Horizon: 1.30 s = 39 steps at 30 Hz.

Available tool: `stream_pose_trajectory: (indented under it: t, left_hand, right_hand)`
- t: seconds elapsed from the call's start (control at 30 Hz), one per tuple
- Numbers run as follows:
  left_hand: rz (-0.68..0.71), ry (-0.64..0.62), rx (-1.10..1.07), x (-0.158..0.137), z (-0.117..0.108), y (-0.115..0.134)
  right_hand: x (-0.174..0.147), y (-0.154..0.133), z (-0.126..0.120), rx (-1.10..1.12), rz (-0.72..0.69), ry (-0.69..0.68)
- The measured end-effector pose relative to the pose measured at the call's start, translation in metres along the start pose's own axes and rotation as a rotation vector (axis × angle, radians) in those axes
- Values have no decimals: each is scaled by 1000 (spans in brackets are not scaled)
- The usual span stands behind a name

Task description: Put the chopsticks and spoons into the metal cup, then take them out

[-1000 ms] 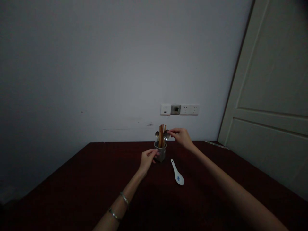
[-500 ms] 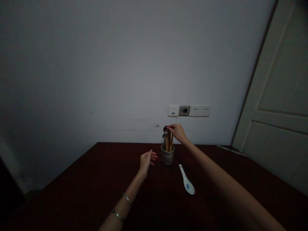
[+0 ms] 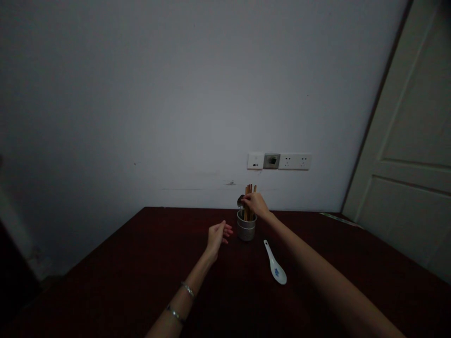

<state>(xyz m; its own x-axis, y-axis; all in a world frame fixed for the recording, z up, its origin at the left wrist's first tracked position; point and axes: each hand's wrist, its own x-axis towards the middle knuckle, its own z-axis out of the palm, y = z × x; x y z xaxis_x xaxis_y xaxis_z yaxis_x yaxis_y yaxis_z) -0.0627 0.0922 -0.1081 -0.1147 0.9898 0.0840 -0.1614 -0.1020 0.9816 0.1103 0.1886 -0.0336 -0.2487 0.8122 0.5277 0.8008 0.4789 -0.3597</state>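
dark red table [image 3: 169, 244], and near its far edge stands a grey cup [image 3: 245, 231] holding upright chopsticks [image 3: 250, 189]. the right hand [image 3: 256, 203] is at the cup's mouth, its thumb and fingertips pinched on a metal spoon [image 3: 240, 202] whose round bowl points up, just left of the chopsticks. half a second ago that bowl was up near the chopstick tips, and a second ago it was on their right side; now it is lower and closer to the rim, so the spoon looks to be nearly down inside the cup, though the fingers have not let go (its lower end is hidden, so i can't tell whether it touches the bottom). the left hand [image 3: 216, 236] is just beside the cup, fingers loosely curled with nothing in them; a second ago it was right up at the cup's side, and now a gap shows, so the cup appears to stand without its help. the white spoon [image 3: 276, 272] lies untouched on the table, nearer the camera than the cup, its handle pointing towards the wall [image 3: 197, 117]
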Motion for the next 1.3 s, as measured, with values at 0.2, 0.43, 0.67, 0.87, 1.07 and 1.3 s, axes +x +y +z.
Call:
stream_pose_trajectory:
  t: [0.2, 0.43, 0.67, 0.87, 1.07, 1.3]
  left_hand:
    - [-22, -11, 18, 2, 0, -4]
    - [-41, -20, 45, 4, -1, -8]
    - [-27, -43, 34, 4, -2, -11]
    - [-30, -43, 39, 5, -2, -12]
    - [-36, -45, 54, 5, -2, -11]
    - [6, -64, 71, 5, -3, -11]
  right_hand:
    - [-2, 0, 6, 20, 28, -46]
    - [-1, 0, 8, -6, 49, -66]
    - [0, -2, 4, -37, 9, -50]
    - [-1, -1, 2, -45, -20, -27]
    - [-1, 3, -1, -47, -25, -10]
    - [-18, 8, -25, 85, 13, 71]
